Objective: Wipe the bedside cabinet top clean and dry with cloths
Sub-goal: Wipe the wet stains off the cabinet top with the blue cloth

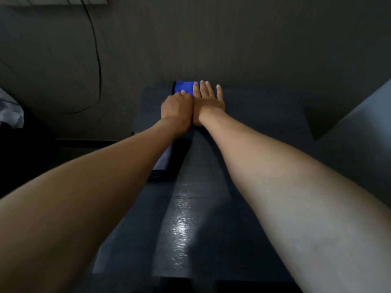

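The dark bedside cabinet top (254, 127) stretches away from me, with a wet shiny streak down its middle. A bright blue cloth (183, 86) lies at its far edge against the wall. My left hand (176, 109) has its fingers curled onto the cloth's near edge. My right hand (208, 98) lies flat, fingers spread, pressing on the cloth's right part. A second, dark folded cloth (169, 163) rests on the cabinet under my left forearm, partly hidden by it.
A dark wall rises directly behind the cabinet. A black cable (98, 60) hangs down the wall at left. White bedding (10, 111) shows at the far left edge. A grey slanted surface (359, 115) stands at the right.
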The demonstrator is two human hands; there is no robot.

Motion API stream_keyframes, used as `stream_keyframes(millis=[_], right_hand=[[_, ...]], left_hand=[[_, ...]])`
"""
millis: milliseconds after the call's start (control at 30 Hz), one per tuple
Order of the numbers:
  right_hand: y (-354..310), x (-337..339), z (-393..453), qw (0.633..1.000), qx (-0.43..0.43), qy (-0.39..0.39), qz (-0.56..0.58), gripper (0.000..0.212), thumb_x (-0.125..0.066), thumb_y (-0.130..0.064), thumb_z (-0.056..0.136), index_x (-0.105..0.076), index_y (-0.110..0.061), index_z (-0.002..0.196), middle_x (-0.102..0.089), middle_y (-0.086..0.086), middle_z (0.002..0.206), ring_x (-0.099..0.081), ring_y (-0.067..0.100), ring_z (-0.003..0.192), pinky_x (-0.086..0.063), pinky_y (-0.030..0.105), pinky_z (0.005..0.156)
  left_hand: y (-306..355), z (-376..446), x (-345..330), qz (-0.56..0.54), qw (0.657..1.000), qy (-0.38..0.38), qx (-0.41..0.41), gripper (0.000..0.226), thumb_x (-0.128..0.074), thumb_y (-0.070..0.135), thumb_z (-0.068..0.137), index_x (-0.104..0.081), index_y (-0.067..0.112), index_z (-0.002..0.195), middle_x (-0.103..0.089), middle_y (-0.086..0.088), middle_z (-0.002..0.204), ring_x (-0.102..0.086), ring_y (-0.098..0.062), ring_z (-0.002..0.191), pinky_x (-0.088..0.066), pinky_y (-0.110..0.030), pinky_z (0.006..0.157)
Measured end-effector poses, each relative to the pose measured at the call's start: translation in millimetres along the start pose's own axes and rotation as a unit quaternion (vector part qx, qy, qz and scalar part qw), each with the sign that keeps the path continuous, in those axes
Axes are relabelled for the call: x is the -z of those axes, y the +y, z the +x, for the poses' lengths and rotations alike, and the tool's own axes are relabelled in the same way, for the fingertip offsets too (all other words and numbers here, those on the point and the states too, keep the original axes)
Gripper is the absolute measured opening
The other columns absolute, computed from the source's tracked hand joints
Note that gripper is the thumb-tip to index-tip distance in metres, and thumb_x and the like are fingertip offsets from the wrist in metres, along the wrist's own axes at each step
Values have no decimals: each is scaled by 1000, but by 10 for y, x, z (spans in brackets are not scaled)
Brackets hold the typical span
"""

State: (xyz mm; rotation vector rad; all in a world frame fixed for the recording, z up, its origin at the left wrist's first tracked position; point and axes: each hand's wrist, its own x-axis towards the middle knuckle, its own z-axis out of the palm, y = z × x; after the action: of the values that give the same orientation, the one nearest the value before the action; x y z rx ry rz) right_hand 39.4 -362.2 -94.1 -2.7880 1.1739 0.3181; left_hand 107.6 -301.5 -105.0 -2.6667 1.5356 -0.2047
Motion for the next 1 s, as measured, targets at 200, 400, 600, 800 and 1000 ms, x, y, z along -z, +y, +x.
stream_keyframes(millis=[200, 400, 600, 800, 1000], right_hand=[[743, -16, -108, 1000, -23, -7, -11, 83, -42, -33, 99, 15, -12, 156, 17, 7, 165, 18, 21, 151, 15, 47, 119], [1451, -82, -220, 999, -43, 5, -5, 78, -37, -34, 100, 12, -12, 157, 14, 7, 166, 16, 20, 152, 14, 47, 120], [1926, -135, -232, 998, -58, 12, 4, 85, -46, -34, 97, 10, -12, 157, 12, 7, 166, 14, 21, 152, 11, 45, 121], [2227, -171, -233, 997, -71, 17, 0, 92, -53, -32, 93, 9, -12, 157, 11, 7, 166, 12, 21, 152, 8, 42, 122], [2407, -251, -172, 997, -77, 23, -4, 101, -62, -38, 89, 8, -14, 157, 9, 7, 166, 10, 22, 153, 9, 44, 120]], left_hand=[[760, 56, 118, 9, 1000, 4, -23, 26, -43, 8, 101, -59, 7, 121, -60, -13, 122, -63, -31, 108, -48, -38, 73], [1441, 120, 196, 15, 997, 28, -66, 27, -43, 6, 100, -58, 5, 123, -60, -13, 125, -62, -30, 110, -50, -38, 79], [1896, 195, 253, 18, 994, 48, -93, 28, -44, 5, 100, -58, 5, 123, -60, -14, 126, -62, -28, 112, -50, -36, 82], [2202, 240, 283, 1, 994, 57, -94, 28, -44, 4, 100, -58, 4, 124, -61, -14, 126, -62, -27, 112, -50, -35, 84], [2381, 233, 278, -14, 995, 58, -86, 28, -46, 4, 100, -56, 3, 127, -59, -15, 129, -62, -27, 113, -52, -35, 84]])
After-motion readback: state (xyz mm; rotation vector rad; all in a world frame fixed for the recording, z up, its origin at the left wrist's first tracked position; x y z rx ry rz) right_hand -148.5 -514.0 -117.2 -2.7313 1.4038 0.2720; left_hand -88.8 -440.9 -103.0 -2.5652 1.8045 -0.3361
